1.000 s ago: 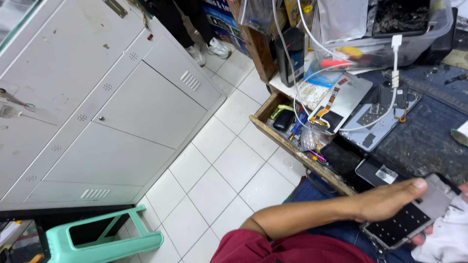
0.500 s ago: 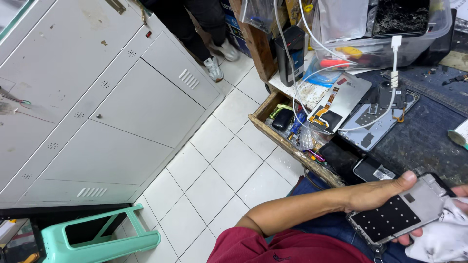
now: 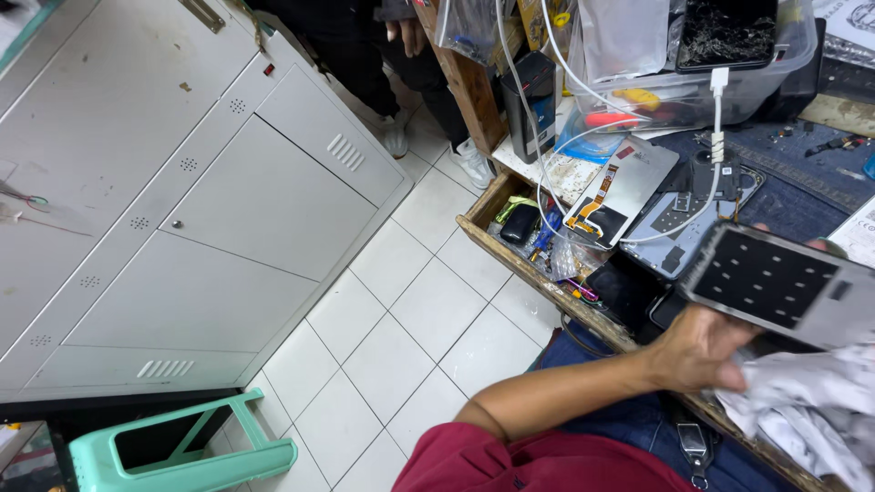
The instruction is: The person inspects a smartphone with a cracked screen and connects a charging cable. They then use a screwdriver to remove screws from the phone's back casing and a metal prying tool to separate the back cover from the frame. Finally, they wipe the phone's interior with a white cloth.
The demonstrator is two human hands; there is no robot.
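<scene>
My left hand (image 3: 700,351) reaches in from the bottom and grips a flat phone panel (image 3: 784,287), silver-edged with a dark gridded face, tilted over the bench edge. Fingertips show past the panel's far edge. A crumpled white cloth (image 3: 802,410) lies against the panel's near side, right beside the hand. My right hand is not visible; whether it is under the cloth I cannot tell. My red sleeve (image 3: 547,460) and blue jeans fill the bottom.
An open wooden drawer (image 3: 510,251) holds small parts. On the bench lie a silver phone back with a flex cable (image 3: 620,196), white cables and a clear plastic bin (image 3: 729,87). Left: grey metal cabinet (image 3: 182,210), a green stool (image 3: 182,446), white floor tiles. A person's legs (image 3: 383,64) stand at the top.
My left hand has lifted the panel up and away from my lap toward the bench. The view has swung, and the standing person's feet have shifted.
</scene>
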